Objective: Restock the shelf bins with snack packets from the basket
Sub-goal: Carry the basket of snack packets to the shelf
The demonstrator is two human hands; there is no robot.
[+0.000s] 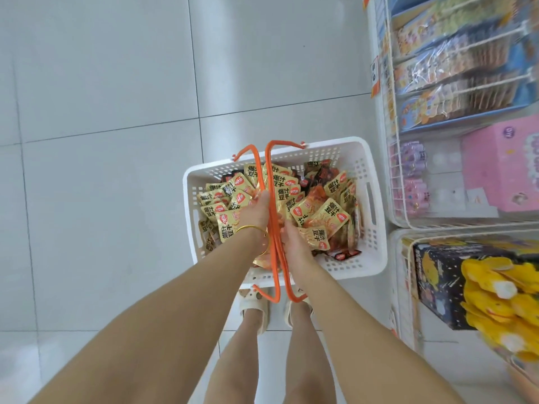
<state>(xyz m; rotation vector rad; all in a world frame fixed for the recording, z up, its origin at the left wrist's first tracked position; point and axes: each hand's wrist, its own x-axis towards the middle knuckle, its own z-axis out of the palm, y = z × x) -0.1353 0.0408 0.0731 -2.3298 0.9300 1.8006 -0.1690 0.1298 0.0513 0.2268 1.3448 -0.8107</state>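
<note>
A: Where are the snack packets (326, 212)?

B: Heaped, glossy gold foil, in the white perforated plastic basket (369, 252), beside the wire shelf bins (393, 182).

A: And the hands?

B: Left hand (256, 212) and right hand (294, 243) flank the thin orange handles (272, 205); I cannot tell whether either grips.

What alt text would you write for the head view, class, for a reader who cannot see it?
Seen from above, a person's left hand and right hand hold the orange handles of a white basket full of gold snack packets. Wire shelf bins of goods stand at the right, over a tiled floor.
</note>
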